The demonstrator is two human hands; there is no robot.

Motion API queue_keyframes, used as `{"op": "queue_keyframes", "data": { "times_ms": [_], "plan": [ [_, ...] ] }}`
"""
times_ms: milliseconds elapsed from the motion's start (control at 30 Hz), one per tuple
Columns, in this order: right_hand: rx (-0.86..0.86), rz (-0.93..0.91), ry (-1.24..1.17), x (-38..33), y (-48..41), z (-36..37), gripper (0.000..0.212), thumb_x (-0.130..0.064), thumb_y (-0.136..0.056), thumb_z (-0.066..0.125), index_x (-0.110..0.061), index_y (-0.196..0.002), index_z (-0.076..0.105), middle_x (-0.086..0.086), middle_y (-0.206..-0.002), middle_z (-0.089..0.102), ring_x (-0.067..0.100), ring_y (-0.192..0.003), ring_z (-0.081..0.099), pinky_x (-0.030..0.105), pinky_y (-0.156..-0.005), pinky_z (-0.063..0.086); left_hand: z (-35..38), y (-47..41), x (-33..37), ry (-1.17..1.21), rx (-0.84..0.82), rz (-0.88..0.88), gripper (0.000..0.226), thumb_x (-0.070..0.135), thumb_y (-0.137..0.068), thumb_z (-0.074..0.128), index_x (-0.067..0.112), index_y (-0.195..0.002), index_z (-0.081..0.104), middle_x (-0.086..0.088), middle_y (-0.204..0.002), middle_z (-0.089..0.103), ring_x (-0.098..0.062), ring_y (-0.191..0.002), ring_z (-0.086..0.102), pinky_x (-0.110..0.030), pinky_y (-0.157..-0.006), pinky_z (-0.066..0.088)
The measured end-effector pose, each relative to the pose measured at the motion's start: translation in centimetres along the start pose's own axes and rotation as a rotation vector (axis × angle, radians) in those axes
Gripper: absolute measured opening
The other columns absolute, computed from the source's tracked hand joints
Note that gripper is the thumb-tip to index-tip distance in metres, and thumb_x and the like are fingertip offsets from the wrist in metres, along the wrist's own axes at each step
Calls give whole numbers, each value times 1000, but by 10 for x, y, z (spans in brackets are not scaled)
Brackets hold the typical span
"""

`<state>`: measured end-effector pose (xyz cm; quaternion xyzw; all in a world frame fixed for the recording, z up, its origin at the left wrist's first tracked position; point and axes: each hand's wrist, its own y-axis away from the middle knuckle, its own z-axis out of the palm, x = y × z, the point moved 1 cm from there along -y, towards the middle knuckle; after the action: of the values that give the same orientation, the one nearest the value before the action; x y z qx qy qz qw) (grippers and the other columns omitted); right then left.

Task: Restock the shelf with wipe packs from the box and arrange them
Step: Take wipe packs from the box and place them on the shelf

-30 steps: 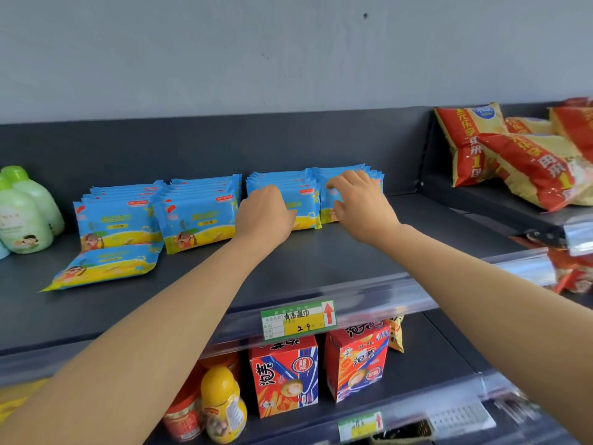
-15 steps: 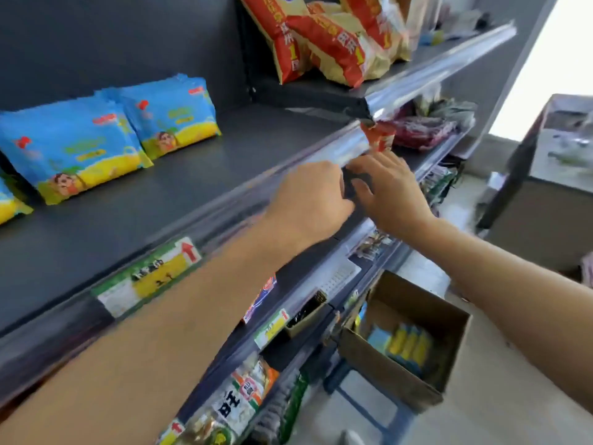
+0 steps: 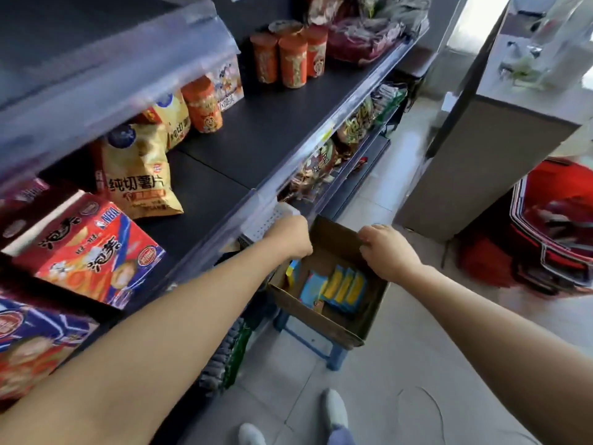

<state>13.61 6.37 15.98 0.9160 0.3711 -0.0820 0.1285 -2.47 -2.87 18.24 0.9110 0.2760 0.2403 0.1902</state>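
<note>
An open cardboard box (image 3: 321, 319) stands on a blue stool beside the shelving, low in the middle of the head view. Several blue-and-yellow wipe packs (image 3: 340, 289) lie on edge in its bottom. My left hand (image 3: 293, 236) hovers over the box's left side with fingers curled and nothing visible in it. My right hand (image 3: 386, 248) is over the box's far right rim, fingers bent downward, holding nothing. The wipe shelf (image 3: 106, 65) passes at upper left as a blurred rail; its packs are out of view.
The shelves at left hold orange-red snack boxes (image 3: 86, 248), a yellow chip bag (image 3: 134, 175) and orange canisters (image 3: 290, 59). A grey counter (image 3: 481, 162) stands to the right with a red basket stack (image 3: 555, 232) beside it. My shoes (image 3: 333, 412) are on the tiled floor.
My view has swung down from the wipe shelf to the box on the floor. Both hands left the shelved packs and came down over the box.
</note>
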Motion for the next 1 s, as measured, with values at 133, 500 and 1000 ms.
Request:
{"op": "queue_keyframes", "data": {
  "times_ms": [133, 500, 1000],
  "plan": [
    [-126, -20, -26, 26, -30, 40, 32, -13, -89, 50, -13, -119, 59, 11, -121, 60, 31, -113, 54, 37, -92, 45, 47, -46, -14, 67, -85, -133, 17, 19, -87, 64, 4, -96, 62, -11, -92, 62, -31, -96, 65, -32, -69, 47],
    [-409, -42, -12, 63, -99, 187, 34, -9, -91, 45, -8, -124, 51, 15, -125, 54, 35, -118, 48, 37, -92, 44, 170, -141, -54, 118, -48, -348, 28, 16, -93, 56, 0, -115, 53, -18, -113, 61, -34, -101, 62, -38, -72, 49],
    [-639, 21, 134, 57, -163, 337, 79, -39, -84, 64, -12, -146, 23, 14, -144, 37, 34, -135, 30, 45, -110, 26, 240, -205, -77, -226, 83, -349, 22, 6, -94, 49, 9, -112, 62, -11, -116, 64, -31, -112, 60, -37, -81, 51]
  ]
}}
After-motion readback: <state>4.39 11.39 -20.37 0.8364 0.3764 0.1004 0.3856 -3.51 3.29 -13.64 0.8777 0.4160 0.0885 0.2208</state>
